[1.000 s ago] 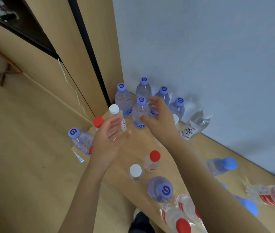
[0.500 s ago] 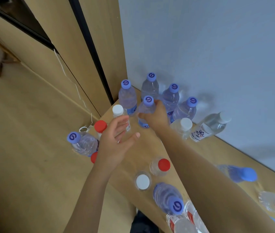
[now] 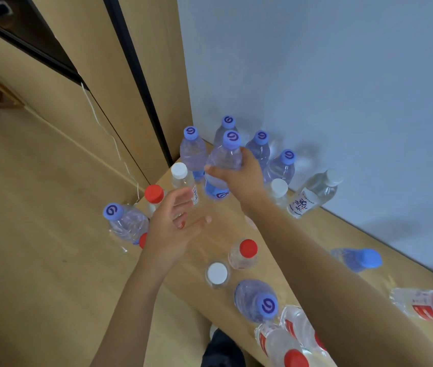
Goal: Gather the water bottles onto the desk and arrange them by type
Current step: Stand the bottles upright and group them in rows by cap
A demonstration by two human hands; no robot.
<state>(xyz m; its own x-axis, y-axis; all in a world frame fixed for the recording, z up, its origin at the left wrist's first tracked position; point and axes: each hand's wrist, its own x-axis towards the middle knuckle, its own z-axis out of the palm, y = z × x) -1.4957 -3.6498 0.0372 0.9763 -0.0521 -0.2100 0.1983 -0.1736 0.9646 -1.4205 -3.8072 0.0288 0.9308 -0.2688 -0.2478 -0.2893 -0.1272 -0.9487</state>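
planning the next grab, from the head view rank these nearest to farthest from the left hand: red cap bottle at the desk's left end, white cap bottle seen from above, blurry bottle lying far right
From the left hand:
1. Red cap bottle, just left of the fingers.
2. White cap bottle, nearer the front edge, right of the wrist.
3. Lying bottle, at the desk's far right.

A pale blue-grey wall (image 3: 329,75) backs the light wooden desk (image 3: 236,221). Left of it stand tan wood panels (image 3: 83,62) split by a black vertical strip (image 3: 141,83). The floor (image 3: 24,247) is light wood.

Bottle-strewn wooden desk (image 3: 226,223)
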